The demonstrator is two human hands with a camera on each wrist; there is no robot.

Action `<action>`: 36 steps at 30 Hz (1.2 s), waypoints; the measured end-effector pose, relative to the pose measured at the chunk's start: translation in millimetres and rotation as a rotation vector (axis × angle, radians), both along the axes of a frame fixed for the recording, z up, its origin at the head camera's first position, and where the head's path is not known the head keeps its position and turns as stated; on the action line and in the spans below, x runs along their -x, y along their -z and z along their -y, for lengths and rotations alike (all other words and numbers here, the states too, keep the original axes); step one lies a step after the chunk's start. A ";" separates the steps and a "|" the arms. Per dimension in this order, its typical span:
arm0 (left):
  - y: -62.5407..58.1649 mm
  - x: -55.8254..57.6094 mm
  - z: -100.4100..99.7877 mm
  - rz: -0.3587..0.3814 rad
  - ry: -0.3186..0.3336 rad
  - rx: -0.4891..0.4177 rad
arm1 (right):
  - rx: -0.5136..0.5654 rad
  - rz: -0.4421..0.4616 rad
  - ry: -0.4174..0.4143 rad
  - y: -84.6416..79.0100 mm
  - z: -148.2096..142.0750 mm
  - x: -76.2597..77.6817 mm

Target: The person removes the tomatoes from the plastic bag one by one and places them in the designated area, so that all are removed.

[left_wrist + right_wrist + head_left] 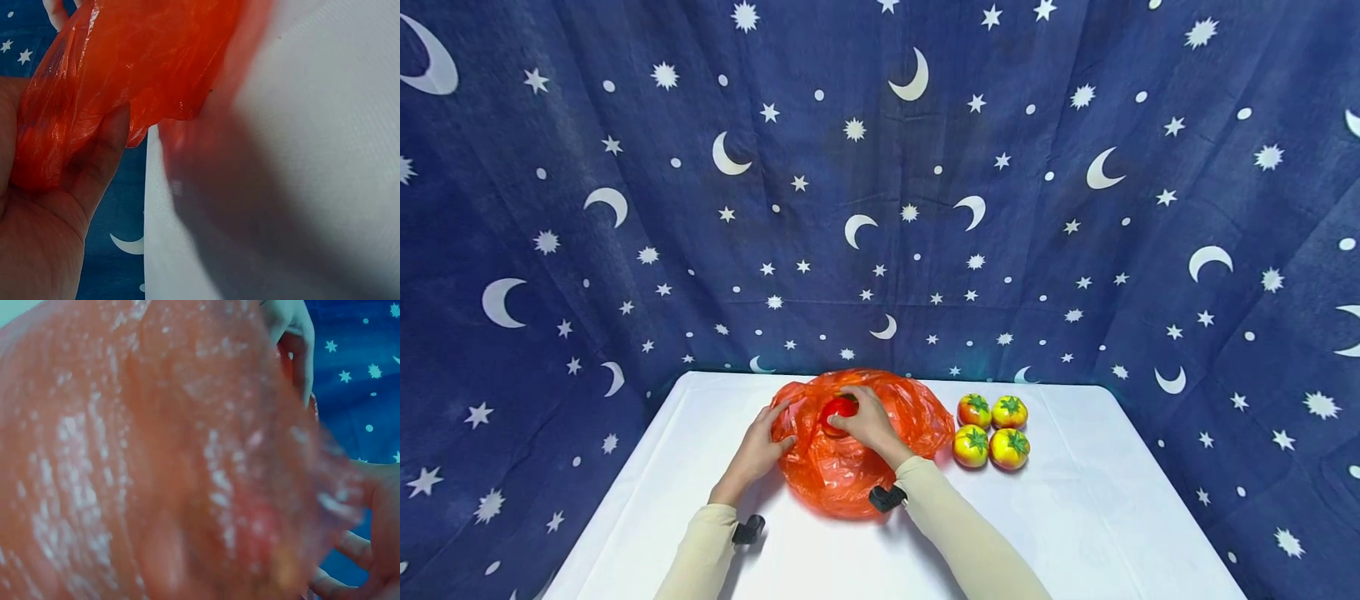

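Note:
A crinkled, see-through red plastic bag (pixel 842 475) lies bunched on the white table, its mouth facing up. My left hand (pixel 760 442) grips the left side of its rim; in the left wrist view the thumb (pixel 106 150) lies over the plastic and the film is caught between it and the fingers. Over the opening, my right hand (pixel 868 421) holds a shiny red tomato (pixel 837 411) between thumb and fingers. Blurred plastic fills most of the right wrist view and hides the tomato's lower part.
Several yellow-red tomatoes (pixel 1010 449) with green leafy tops stand grouped just right of the bag. Behind the far edge of the white table (pixel 1120 517) hangs a dark blue curtain (pixel 820 208) with moons and stars.

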State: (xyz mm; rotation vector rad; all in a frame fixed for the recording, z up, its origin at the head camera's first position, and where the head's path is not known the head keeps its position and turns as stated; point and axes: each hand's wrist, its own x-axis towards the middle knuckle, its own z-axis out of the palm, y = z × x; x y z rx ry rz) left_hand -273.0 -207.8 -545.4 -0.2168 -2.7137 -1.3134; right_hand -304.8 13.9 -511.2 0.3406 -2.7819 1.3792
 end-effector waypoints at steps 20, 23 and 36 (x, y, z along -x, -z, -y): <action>1.2 2.5 1.1 0.026 0.000 -0.018 | -0.029 0.053 0.014 13.8 9.9 10.3; 1.1 1.8 1.5 0.021 0.001 -0.010 | -0.026 0.061 0.013 15.5 11.3 11.4; -2.2 -0.6 1.9 0.021 0.004 -0.011 | -0.050 0.044 0.020 21.4 14.1 15.5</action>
